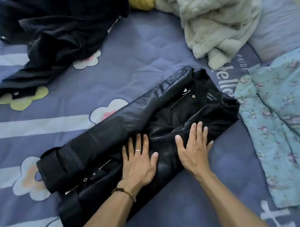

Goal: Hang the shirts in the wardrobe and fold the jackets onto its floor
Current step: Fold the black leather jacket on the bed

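Hands flat on black leather jacket (129,140), fingers straight and spread, gripping nothing. Left hand (139,164) presses jacket's middle; ring on one finger, bracelet (124,192) at wrist. Right hand (193,146) presses the folded side just beside it. Jacket lies partly folded on bed (142,53), collar toward far right. Blue floral garment (277,132) at right edge. Farther: black clothing (55,40) at far left corner, cream fleece (219,23) at far right, yellow item (141,0) between them.

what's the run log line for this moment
step: folding | left hand, right hand: flat on black leather jacket | on: bed
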`<state>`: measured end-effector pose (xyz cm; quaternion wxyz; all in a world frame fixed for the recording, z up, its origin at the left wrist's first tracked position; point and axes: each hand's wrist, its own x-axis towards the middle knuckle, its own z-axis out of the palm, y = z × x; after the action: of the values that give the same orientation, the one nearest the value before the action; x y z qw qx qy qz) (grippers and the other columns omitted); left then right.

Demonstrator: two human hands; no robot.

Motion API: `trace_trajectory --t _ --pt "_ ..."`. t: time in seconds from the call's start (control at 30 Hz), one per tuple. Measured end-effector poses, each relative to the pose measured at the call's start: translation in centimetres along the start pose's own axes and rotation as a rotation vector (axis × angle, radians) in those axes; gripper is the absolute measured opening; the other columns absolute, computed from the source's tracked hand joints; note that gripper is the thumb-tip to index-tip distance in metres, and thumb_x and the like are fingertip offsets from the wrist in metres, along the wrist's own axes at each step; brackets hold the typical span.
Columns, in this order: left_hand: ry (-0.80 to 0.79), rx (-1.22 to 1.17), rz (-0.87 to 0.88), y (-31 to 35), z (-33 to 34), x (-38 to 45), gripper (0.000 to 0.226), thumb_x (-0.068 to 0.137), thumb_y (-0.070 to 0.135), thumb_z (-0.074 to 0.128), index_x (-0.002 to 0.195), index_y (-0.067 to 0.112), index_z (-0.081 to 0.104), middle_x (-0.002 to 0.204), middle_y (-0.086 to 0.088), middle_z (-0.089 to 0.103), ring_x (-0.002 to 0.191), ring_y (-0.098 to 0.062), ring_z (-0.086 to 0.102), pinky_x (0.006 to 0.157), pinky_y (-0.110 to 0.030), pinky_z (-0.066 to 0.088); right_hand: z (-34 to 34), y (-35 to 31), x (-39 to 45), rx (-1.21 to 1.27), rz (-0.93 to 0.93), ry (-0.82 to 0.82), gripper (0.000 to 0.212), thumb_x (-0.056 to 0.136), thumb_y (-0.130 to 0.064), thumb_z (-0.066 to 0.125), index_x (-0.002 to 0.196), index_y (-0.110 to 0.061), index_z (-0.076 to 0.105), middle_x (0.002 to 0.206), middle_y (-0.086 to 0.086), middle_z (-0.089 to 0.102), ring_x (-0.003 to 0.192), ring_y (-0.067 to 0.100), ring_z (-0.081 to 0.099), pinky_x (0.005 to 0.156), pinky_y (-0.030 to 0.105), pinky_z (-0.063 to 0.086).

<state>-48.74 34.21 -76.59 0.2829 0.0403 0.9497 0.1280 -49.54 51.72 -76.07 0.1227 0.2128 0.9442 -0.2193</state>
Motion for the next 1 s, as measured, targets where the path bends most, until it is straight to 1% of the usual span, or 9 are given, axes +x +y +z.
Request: trace_trajectory --t 0.1,0.2,0.33,0.43,0.5,0.57,0.73,0.87,1.0 --pt "0.073 -0.249 0.28 -3.0 -4.1 -1.1 0.06 0.098 0.047 0.041 0.151 0.018 0.034 0.157 -0.003 0.031 0.145 -0.019 0.026 0.117 -0.035 0.027 2.5 -2.8 -5.3 -0.035 0.012 -0.123 0.105 0.084 -0.076 0.033 0.154 -0.015 -0.014 0.159 0.002 -0.029 0.145 0.014 -0.031 0.117 0.055 -0.008" --pt "0.398 -0.367 0.519 -8.0 -8.3 -2.2 0.034 0.09 0.037 0.045 0.11 0.021 0.068 0.107 0.006 0.064 0.104 -0.012 0.057 0.085 -0.026 0.047 5.2 -5.0 -9.0 -0.091 0.022 -0.199 0.121 0.063 -0.088 0.018 0.15 -0.016 -0.025 0.153 -0.004 -0.041 0.141 0.012 -0.038 0.118 0.053 -0.005" --pt "0.385 -0.308 0.254 -16.4 -11.4 -0.6 0.048 0.076 0.024 0.039 0.117 0.014 0.062 0.112 -0.014 0.061 0.107 -0.034 0.054 0.092 -0.042 0.041 6.6 -6.6 -11.3 -0.048 0.059 -0.129 0.114 0.075 -0.072 0.051 0.155 -0.021 -0.012 0.157 -0.007 -0.031 0.145 0.011 -0.029 0.12 0.052 -0.004" --pt "0.106 -0.13 0.168 -20.1 -10.9 -0.1 0.056 0.083 0.016 0.052 0.138 0.023 0.041 0.12 -0.018 0.055 0.113 -0.037 0.051 0.092 -0.042 0.039 8.2 -8.2 -14.3 0.088 0.102 0.137 0.078 0.084 -0.04 0.07 0.15 -0.018 0.034 0.163 0.005 0.015 0.151 0.024 0.005 0.121 0.05 0.014" --pt "0.034 -0.032 0.283 -20.5 -10.1 -0.1 0.065 0.085 0.018 0.055 0.142 0.035 0.028 0.111 -0.015 0.057 0.106 -0.036 0.055 0.084 -0.04 0.041 9.8 -10.1 -16.4 0.13 0.088 0.394 0.034 0.081 -0.025 0.071 0.112 -0.017 0.062 0.128 0.008 0.051 0.127 0.032 0.041 0.105 0.053 0.038" --pt "0.022 0.05 0.386 -19.8 -9.9 0.1 0.066 0.083 0.018 0.054 0.14 0.04 0.028 0.097 -0.014 0.058 0.098 -0.036 0.058 0.079 -0.039 0.042 10.9 -11.6 -17.7 0.063 0.082 0.437 0.009 0.08 -0.022 0.065 0.089 -0.021 0.064 0.097 -0.001 0.054 0.101 0.025 0.047 0.092 0.052 0.044" --pt "-0.079 -0.02 0.376 -19.8 -10.8 -1.5 0.061 0.077 0.013 0.054 0.13 0.038 0.036 0.084 -0.009 0.062 0.083 -0.032 0.057 0.074 -0.036 0.041 9.9 -14.0 -21.8 0.228 0.158 0.133 0.06 0.088 -0.061 0.025 0.124 -0.033 0.063 0.121 -0.015 0.058 0.124 0.012 0.043 0.119 0.048 0.016" --pt "-0.001 -0.116 0.205 -21.6 -8.2 -8.3 0.06 0.077 0.012 0.056 0.128 0.034 0.033 0.076 -0.004 0.059 0.073 -0.026 0.051 0.067 -0.035 0.04 11.4 -13.1 -27.0 0.103 0.027 -0.093 0.078 0.082 -0.074 0.02 0.145 -0.034 0.042 0.157 -0.014 0.026 0.149 0.006 0.002 0.122 0.044 -0.005" --pt "0.12 -0.159 0.208 -24.1 -4.1 -12.8 0.059 0.079 0.008 0.061 0.134 0.021 0.043 0.117 -0.018 0.056 0.103 -0.037 0.053 0.082 -0.044 0.047 14.2 -11.9 -29.7 -0.118 -0.031 -0.043 0.06 0.083 -0.062 0.05 0.132 -0.03 0.059 0.152 0.0 0.042 0.146 0.016 0.02 0.117 0.051 0.02"
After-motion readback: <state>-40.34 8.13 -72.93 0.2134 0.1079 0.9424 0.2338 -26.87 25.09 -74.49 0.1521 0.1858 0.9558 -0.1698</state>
